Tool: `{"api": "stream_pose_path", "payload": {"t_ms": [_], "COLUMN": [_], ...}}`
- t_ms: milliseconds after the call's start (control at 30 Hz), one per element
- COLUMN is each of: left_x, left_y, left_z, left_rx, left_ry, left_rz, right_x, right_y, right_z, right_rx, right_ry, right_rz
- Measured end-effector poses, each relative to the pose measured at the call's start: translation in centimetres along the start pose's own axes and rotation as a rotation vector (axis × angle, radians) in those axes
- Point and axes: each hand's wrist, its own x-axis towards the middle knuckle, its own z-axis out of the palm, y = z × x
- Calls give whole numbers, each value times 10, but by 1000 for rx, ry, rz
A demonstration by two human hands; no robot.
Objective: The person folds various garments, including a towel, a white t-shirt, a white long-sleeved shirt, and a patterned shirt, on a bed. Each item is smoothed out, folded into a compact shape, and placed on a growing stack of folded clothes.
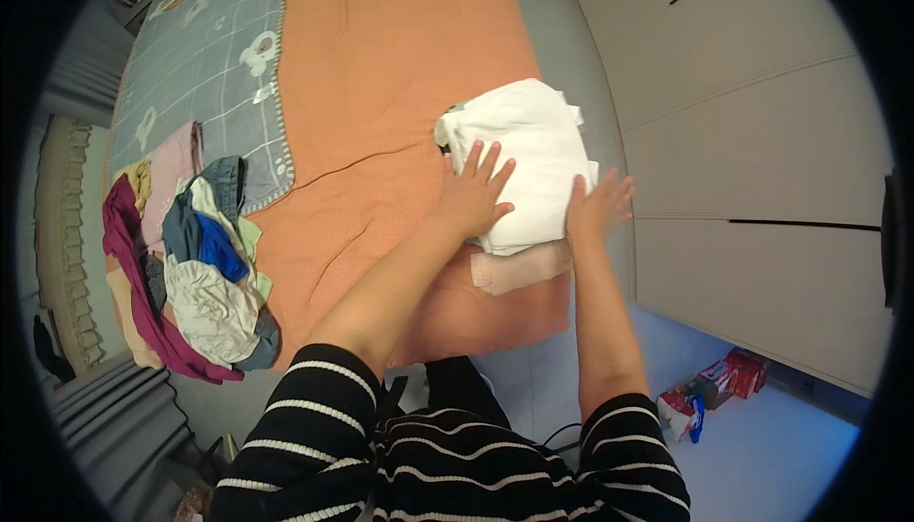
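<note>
A stack of folded white clothing (528, 156) lies near the right edge of the bed. My left hand (474, 194) rests on its left side, fingers spread and pointing away from me. Along the stack's right edge, my right hand (598, 206) is held with its fingers apart, a little blurred. Neither hand grips anything. Just below the stack, partly tucked by it, is a folded pale pink cloth (519, 270). What lies under the top white garment is mostly hidden; layered edges show at the right.
An orange bedsheet (381, 75) covers the bed, with a grey patterned blanket (205, 75) at far left. A loose heap of mixed clothes (209, 303) sits on the near left corner. Beige cabinets (743, 141) stand to the right; red packages (714, 389) lie on the floor.
</note>
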Motion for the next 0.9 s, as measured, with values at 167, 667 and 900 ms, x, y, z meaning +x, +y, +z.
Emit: {"api": "stream_pose_path", "payload": {"t_ms": [167,667,900], "left_x": [-59,-468,-502], "left_y": [-8,-239,-321], "left_z": [-29,-73,-136], "left_rx": [-40,134,-269], "left_ry": [-135,262,261], "left_rz": [-80,-1155,-1724], "right_x": [-66,-396,-441], "right_y": [-30,-130,-208], "right_z": [-33,4,-83], "right_rx": [-106,515,239], "right_ry": [-160,-887,-1155], "right_rz": [-293,-760,-1228]}}
